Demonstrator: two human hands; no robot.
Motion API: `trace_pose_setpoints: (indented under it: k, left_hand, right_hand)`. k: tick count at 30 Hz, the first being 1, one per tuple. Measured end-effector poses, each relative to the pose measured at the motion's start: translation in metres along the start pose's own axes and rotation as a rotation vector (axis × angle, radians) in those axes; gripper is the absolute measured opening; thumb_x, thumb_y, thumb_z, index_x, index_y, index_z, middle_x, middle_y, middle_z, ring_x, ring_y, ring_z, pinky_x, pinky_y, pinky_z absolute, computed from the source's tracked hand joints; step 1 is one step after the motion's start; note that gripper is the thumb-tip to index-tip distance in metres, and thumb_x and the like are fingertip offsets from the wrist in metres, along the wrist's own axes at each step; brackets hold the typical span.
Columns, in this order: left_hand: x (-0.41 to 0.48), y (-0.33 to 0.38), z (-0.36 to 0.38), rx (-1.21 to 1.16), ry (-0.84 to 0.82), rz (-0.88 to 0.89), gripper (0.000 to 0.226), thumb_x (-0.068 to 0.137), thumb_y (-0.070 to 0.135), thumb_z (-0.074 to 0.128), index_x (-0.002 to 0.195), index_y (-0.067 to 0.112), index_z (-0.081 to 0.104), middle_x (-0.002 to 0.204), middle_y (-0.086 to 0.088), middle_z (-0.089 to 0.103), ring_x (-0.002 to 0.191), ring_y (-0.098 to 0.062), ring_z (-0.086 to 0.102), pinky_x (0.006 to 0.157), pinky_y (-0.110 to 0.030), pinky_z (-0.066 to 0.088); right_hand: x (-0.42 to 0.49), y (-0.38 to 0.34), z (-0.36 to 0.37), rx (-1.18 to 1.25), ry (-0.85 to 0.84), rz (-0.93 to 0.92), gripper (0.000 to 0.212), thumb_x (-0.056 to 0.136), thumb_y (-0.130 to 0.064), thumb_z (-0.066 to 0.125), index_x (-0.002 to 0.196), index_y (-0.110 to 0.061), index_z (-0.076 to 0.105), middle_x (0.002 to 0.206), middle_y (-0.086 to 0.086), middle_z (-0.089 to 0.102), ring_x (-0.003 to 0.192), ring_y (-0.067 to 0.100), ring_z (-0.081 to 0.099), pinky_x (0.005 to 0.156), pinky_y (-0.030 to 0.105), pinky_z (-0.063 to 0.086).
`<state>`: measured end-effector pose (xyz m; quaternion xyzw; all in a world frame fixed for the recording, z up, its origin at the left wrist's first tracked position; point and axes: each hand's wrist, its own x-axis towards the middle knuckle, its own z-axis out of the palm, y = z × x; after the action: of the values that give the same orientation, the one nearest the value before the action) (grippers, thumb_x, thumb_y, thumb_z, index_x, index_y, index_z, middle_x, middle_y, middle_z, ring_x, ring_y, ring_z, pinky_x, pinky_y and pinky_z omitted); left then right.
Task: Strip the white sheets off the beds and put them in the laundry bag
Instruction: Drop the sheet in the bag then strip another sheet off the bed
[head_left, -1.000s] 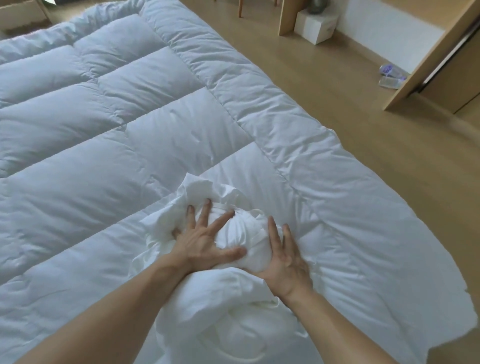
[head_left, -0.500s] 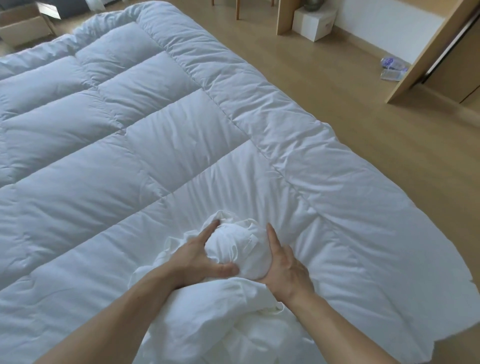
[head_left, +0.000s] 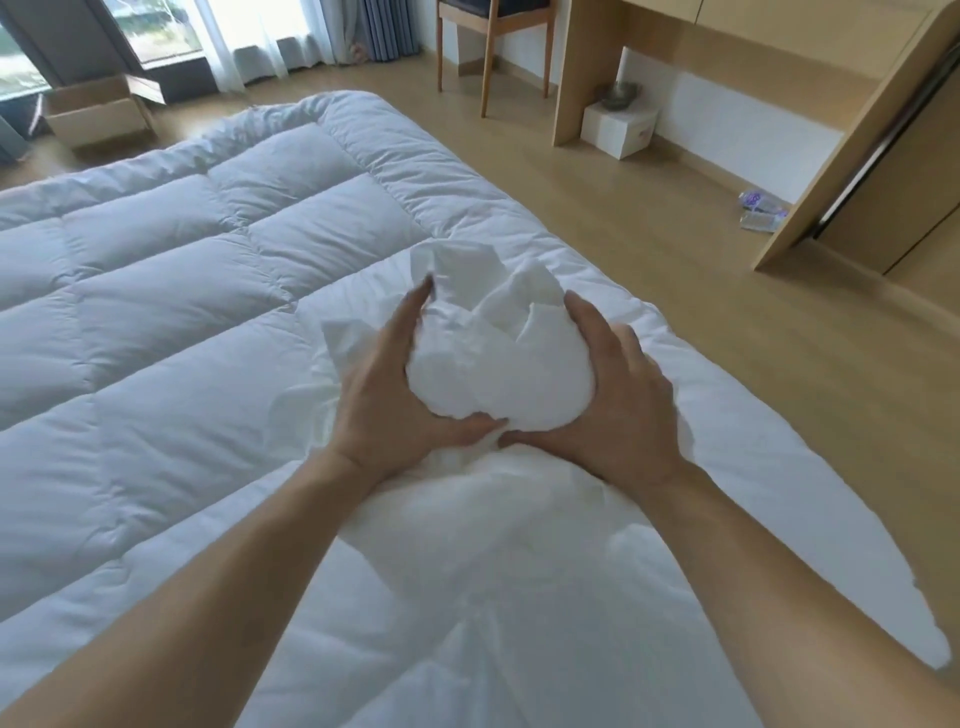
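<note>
2 grips clamp the balled white sheet (head_left: 493, 364) over the quilt (head_left: 182, 312), left grip (head_left: 384, 395) and right grip (head_left: 618, 410) curled round its sides, thumbs nearly touching; 1 s ago the left fingers lay spread on top.

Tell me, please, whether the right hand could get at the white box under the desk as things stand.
Probably not: the right hand and left hand both grip the bundled white sheet over the duvet, and the white box sits far off across the floor.
</note>
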<state>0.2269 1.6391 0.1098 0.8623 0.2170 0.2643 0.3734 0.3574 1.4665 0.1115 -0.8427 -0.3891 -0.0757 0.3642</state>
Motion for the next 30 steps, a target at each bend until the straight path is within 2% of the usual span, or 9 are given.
trace_pose_setpoints:
  k: [3, 6, 9, 13, 16, 18, 21, 26, 30]
  left_hand:
    - [-0.055, -0.029, 0.012, 0.037, 0.029, -0.040, 0.126, 0.039, 0.069, 0.078, 0.148, 0.038, 0.023, 0.138, 0.011, 0.045, 0.124, -0.002, 0.045, 0.100, -0.021, 0.038]
    - [-0.154, -0.064, 0.033, 0.163, -0.129, -0.203, 0.129, 0.034, 0.073, 0.076, 0.147, 0.056, 0.016, 0.124, 0.007, 0.058, 0.109, -0.021, 0.062, 0.087, -0.033, 0.052]
    - [-0.200, -0.076, 0.052, 0.348, -0.256, -0.139, 0.130, 0.033, 0.081, 0.070, 0.149, 0.045, 0.025, 0.103, 0.009, 0.065, 0.089, -0.022, 0.070, 0.067, -0.039, 0.060]
    - [-0.162, -0.065, 0.048, 0.143, -0.260, -0.292, 0.086, 0.054, 0.080, 0.066, 0.130, 0.042, 0.053, 0.105, 0.028, 0.061, 0.103, -0.009, 0.063, 0.093, -0.033, 0.048]
    - [-0.141, -0.058, 0.050, 0.166, -0.251, -0.391, 0.057, 0.065, 0.084, 0.048, 0.106, 0.045, 0.056, 0.098, 0.021, 0.062, 0.101, -0.016, 0.060, 0.089, -0.034, 0.045]
    - [-0.135, -0.060, 0.053, 0.194, -0.265, -0.462, 0.062, 0.068, 0.089, 0.036, 0.097, 0.039, 0.059, 0.094, 0.015, 0.065, 0.098, -0.020, 0.061, 0.088, -0.037, 0.046]
    - [-0.126, -0.065, 0.052, 0.183, -0.273, -0.590, 0.091, 0.063, 0.098, 0.022, 0.102, 0.029, 0.067, 0.094, 0.005, 0.071, 0.099, -0.022, 0.064, 0.089, -0.041, 0.047]
    - [-0.103, -0.060, 0.053, 0.235, -0.385, -0.690, 0.086, 0.070, 0.089, 0.022, 0.110, 0.026, 0.063, 0.109, -0.001, 0.069, 0.109, -0.025, 0.060, 0.095, -0.041, 0.044]
    - [-0.088, -0.060, 0.052, 0.109, -0.195, -0.875, 0.073, 0.090, 0.066, 0.045, 0.149, 0.026, 0.029, 0.128, -0.010, 0.063, 0.120, -0.031, 0.056, 0.103, -0.045, 0.039]
  right_hand:
    - [-0.039, 0.008, 0.028, -0.127, 0.002, -0.115, 0.117, 0.050, -0.090, 0.063, 0.146, -0.028, 0.036, 0.099, 0.008, 0.061, 0.082, 0.031, 0.061, 0.074, 0.040, 0.051]
    - [-0.140, 0.024, 0.056, -0.126, -0.219, -0.024, 0.117, 0.053, -0.094, 0.058, 0.150, -0.035, 0.027, 0.093, 0.006, 0.061, 0.075, 0.033, 0.063, 0.070, 0.043, 0.056]
    - [-0.200, 0.037, 0.058, -0.051, -0.361, 0.123, 0.120, 0.041, -0.094, 0.062, 0.143, -0.037, 0.036, 0.093, -0.002, 0.060, 0.075, 0.025, 0.066, 0.071, 0.040, 0.059]
    - [-0.162, 0.032, 0.049, 0.014, -0.572, 0.338, 0.125, 0.032, -0.093, 0.066, 0.143, -0.050, 0.028, 0.126, -0.012, 0.057, 0.109, 0.017, 0.063, 0.092, 0.034, 0.049]
    - [-0.139, 0.030, 0.049, 0.023, -0.600, 0.396, 0.121, 0.043, -0.106, 0.033, 0.149, -0.049, 0.024, 0.135, -0.009, 0.049, 0.123, 0.019, 0.051, 0.105, 0.034, 0.035]
    - [-0.139, 0.028, 0.051, 0.033, -0.544, 0.420, 0.116, 0.051, -0.105, 0.005, 0.152, -0.048, 0.018, 0.135, -0.008, 0.045, 0.131, 0.016, 0.041, 0.115, 0.036, 0.019]
    - [-0.139, 0.020, 0.054, 0.065, -0.501, 0.460, 0.116, 0.050, -0.104, -0.001, 0.152, -0.050, 0.008, 0.146, -0.008, 0.034, 0.142, 0.012, 0.026, 0.120, 0.041, 0.006]
    - [-0.128, 0.023, 0.063, -0.107, -0.553, 0.404, 0.147, 0.025, -0.109, 0.016, 0.155, -0.041, 0.005, 0.150, -0.003, 0.030, 0.141, 0.021, 0.032, 0.113, 0.046, 0.026]
    - [-0.107, 0.026, 0.068, -0.116, -0.653, 0.444, 0.130, 0.031, -0.104, 0.032, 0.146, -0.044, 0.020, 0.129, -0.004, 0.045, 0.129, 0.022, 0.045, 0.111, 0.044, 0.028]
